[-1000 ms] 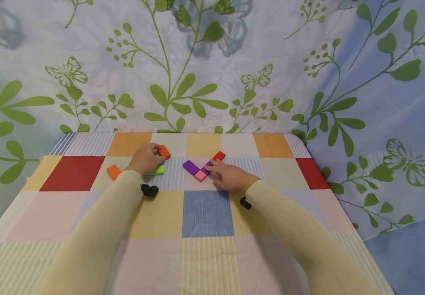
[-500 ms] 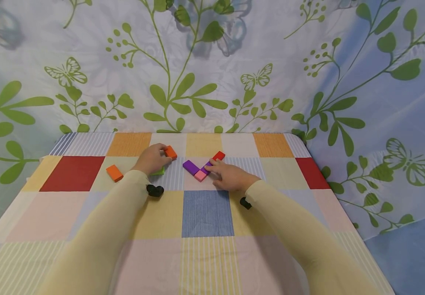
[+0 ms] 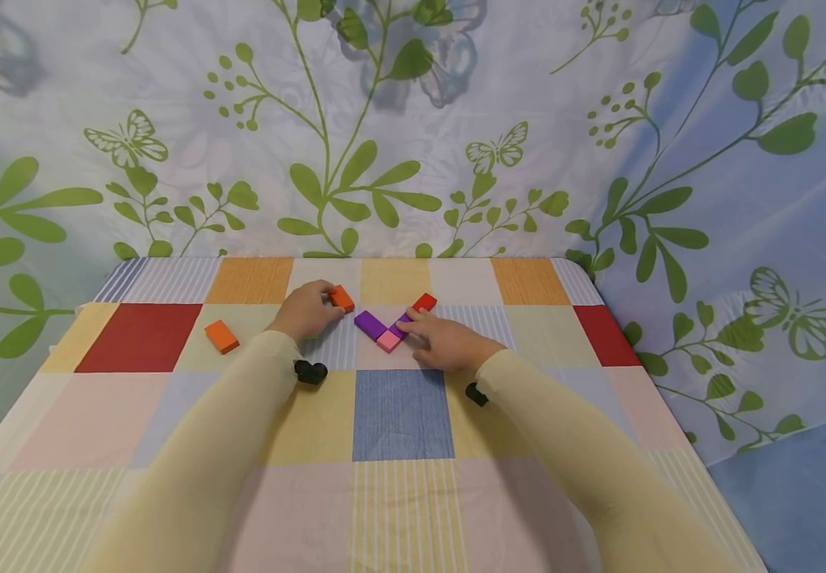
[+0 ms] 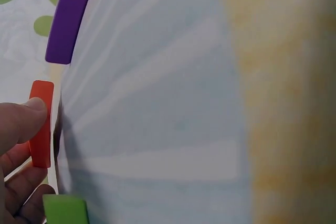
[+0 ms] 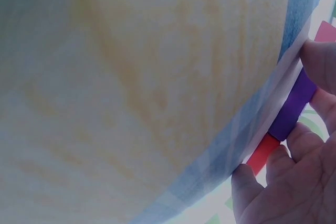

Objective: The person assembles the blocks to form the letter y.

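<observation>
Orange block: (image 3: 344, 298) on the far half of the table, (image 3: 402, 509) left of its midline and near the far edge; whether it is raised off the cloth, I can't tell.
Left hand: (image 3: 303, 309) clamped on that block, thumb on one face, fingers behind it.
Green block: (image 4: 66, 211) just beside the left fingers in the left wrist view; from the head it's hidden by the hand.
V of blocks: right of the orange one, near the middle of the far half, corner toward the near edge.
Pink block: (image 3: 388, 341) at that corner.
Left purple: (image 3: 370, 325) runs from the pink toward the far-left corner, its outer end near the orange block but apart.
Right purple: (image 3: 402, 324) runs from the pink toward the far-right corner, partly under fingers.
Red block: (image 3: 424, 302) end-on to the right purple, closest of the V to the far edge.
Right hand: (image 3: 450, 342) fingers apart and loosely bent, fingertips on the right purple; thumb off to the near side.
Second orange: (image 3: 222, 337) flat, well apart from the V, toward the left edge.
Wrists: pale sleeves, (image 3: 198, 454) a small black device (image 3: 310, 372) under each.
Backdrop: leaf-and-butterfly curtain (image 3: 227, 175) behind the far edge.
</observation>
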`<state>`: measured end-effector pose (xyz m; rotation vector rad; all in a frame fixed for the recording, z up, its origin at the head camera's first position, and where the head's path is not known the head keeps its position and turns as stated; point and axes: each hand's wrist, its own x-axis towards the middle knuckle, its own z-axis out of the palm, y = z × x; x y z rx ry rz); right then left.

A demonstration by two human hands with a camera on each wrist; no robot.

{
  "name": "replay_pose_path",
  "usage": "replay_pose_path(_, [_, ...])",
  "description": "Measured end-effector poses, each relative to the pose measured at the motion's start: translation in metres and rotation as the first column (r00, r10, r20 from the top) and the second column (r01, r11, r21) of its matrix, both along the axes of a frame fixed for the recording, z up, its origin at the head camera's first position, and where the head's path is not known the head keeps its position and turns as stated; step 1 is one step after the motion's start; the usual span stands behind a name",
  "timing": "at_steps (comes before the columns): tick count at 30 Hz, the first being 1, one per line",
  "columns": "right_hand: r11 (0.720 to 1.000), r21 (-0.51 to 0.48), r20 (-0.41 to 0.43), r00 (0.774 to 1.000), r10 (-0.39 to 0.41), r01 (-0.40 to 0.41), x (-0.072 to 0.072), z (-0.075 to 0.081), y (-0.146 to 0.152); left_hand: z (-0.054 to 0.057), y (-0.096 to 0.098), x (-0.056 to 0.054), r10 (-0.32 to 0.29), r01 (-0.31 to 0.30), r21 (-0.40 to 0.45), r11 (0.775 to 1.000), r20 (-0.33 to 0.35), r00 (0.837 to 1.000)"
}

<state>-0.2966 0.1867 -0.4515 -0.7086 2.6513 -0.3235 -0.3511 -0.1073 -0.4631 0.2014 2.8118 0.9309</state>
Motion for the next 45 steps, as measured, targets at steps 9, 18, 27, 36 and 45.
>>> replay_pose_path(9, [1.0, 0.01, -0.009, 1.0, 0.008, -0.008, -0.0023, -0.0025, 0.0004, -0.0028, 0.0029, 0.0001, -0.018, 0.017, -0.016, 1.0, -0.022, 1.0])
replay_pose_path(18, [1.0, 0.002, -0.001, 1.0, 0.005, -0.005, -0.0021, -0.0011, -0.0003, -0.0044, 0.0019, -0.0017, -0.024, 0.024, -0.007, 1.0, -0.008, 1.0])
replay_pose_path(27, [1.0, 0.003, -0.003, 1.0, -0.003, 0.003, -0.0019, -0.0023, -0.0002, -0.0073, 0.0013, -0.0021, -0.034, 0.034, -0.002, 0.999, -0.018, 0.999])
replay_pose_path(36, [1.0, 0.002, -0.006, 1.0, -0.004, 0.004, -0.0016, -0.0016, -0.0005, -0.0044, 0.0087, -0.0006, -0.054, 0.051, -0.063, 0.997, -0.053, 0.997])
replay_pose_path(45, [1.0, -0.005, -0.006, 1.0, 0.001, -0.001, -0.0009, -0.0004, -0.0006, -0.0018, 0.0098, 0.0019, -0.049, 0.047, -0.057, 0.997, -0.047, 0.998])
